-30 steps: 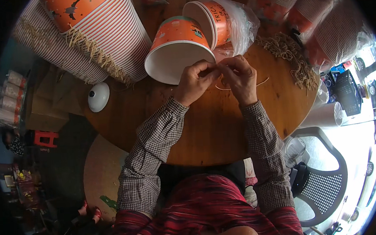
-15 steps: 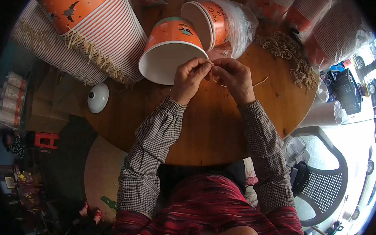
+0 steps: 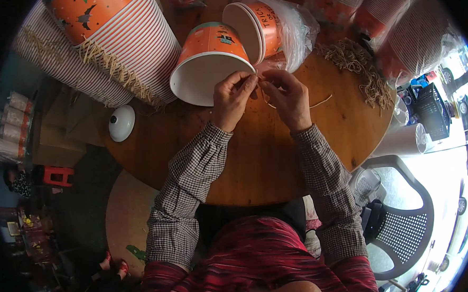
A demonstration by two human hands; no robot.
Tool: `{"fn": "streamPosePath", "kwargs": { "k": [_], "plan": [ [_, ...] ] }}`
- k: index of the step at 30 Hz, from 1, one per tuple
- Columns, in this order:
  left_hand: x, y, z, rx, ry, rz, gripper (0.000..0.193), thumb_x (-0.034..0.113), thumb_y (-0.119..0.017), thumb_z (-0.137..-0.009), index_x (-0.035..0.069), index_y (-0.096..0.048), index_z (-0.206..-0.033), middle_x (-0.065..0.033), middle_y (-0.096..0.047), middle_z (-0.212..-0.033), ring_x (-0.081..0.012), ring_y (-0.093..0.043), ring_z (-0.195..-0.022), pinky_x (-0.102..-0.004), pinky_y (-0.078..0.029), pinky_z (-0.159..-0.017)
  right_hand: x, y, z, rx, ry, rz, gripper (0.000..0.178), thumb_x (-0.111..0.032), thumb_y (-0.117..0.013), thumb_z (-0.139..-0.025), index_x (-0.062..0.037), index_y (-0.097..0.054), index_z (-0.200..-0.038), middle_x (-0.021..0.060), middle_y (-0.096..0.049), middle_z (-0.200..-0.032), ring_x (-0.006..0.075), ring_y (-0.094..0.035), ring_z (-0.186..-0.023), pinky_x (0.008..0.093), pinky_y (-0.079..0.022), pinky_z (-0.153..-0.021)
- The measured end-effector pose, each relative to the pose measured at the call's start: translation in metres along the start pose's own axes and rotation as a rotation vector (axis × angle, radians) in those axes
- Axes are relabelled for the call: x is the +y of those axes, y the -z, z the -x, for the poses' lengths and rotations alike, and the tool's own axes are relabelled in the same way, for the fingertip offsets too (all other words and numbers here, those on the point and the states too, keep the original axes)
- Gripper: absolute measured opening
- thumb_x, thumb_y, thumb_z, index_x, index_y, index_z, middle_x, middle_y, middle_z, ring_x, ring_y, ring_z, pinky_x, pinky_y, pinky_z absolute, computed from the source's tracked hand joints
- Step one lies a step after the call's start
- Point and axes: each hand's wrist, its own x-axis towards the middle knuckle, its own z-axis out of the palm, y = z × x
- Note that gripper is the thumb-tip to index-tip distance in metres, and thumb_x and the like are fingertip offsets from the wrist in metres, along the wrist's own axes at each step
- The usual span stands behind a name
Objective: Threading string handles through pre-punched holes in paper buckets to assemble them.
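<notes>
Beside right rim of orange round paper bucket with white inside point(image 3: 211, 69), left hand point(image 3: 231, 101) and right hand point(image 3: 288, 98) are pinching, probably both on thin tan cord point(image 3: 321, 101) trailing behind right hand; bucket is lying tipped on brown wooden surface point(image 3: 261, 155).

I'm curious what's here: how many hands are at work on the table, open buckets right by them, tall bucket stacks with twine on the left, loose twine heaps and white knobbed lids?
Hands: 2, left hand and right hand
Open bucket: 1
Bucket stacks: 2, nearer stack and farther stack
Twine heap: 1
White lid: 1
Total: 7
</notes>
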Motion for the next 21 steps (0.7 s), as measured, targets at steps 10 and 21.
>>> {"fn": "streamPosePath", "kwargs": {
  "k": [10,21],
  "plan": [
    [0.003,-0.004,0.002,0.017,0.018,-0.083,0.015,0.013,-0.061,-0.091,-0.002,-0.064,-0.088,-0.0008,-0.061,-0.071,-0.0058,-0.056,-0.06,-0.0199,-0.046,-0.055,-0.007,0.001,0.002,0.057,0.185,0.222,0.011,-0.005,-0.065,-0.083,-0.0018,-0.065,-0.094,0.0081,-0.066,-0.089,0.0157,-0.064,-0.071,0.0264,-0.051,-0.061],
    [0.0,-0.004,0.003,0.079,0.083,-0.065,0.011,0.011,-0.061,-0.091,0.001,-0.064,-0.091,0.0023,-0.06,-0.078,-0.0037,-0.052,-0.069,-0.0186,-0.042,-0.062,-0.002,-0.003,0.002,0.05,0.259,0.318,0.011,-0.009,-0.067,-0.081,-0.0021,-0.063,-0.089,0.0091,-0.061,-0.081,0.0201,-0.06,-0.061,0.0289,-0.049,-0.055]
  ]
}}
